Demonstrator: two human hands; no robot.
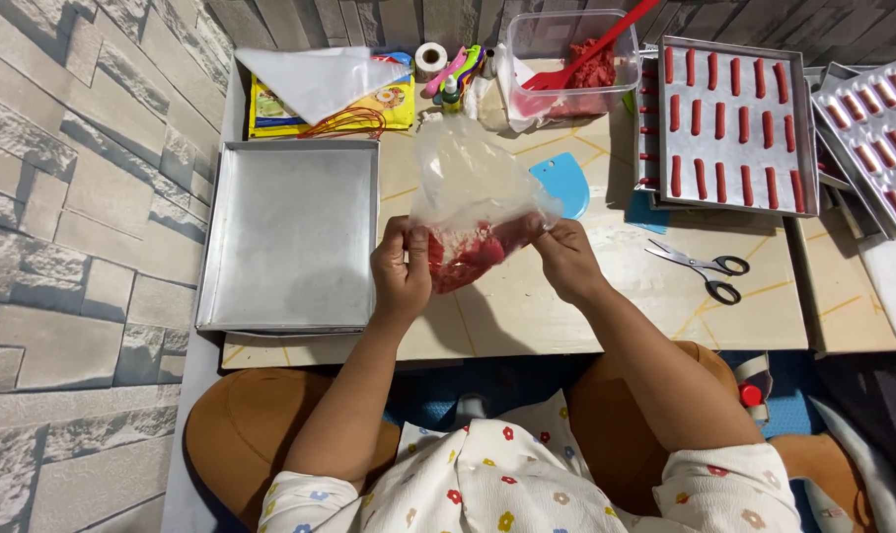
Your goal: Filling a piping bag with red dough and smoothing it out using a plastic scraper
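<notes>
Both hands hold a clear plastic piping bag (473,212) with red batter in its lower part, above the low table. My left hand (401,271) pinches its left side and my right hand (564,255) grips its right side. The bag's empty upper part stands up loosely between them. Just left of the hands lies an empty square metal tray (290,237) lined with paper.
A tray (736,123) of piped red strips sits at the back right, with another filled tray (877,123) beyond it. Scissors (700,268), a blue scraper (564,183), a tub (571,64) of red batter with a red spatula, and folded bags (320,79) lie around.
</notes>
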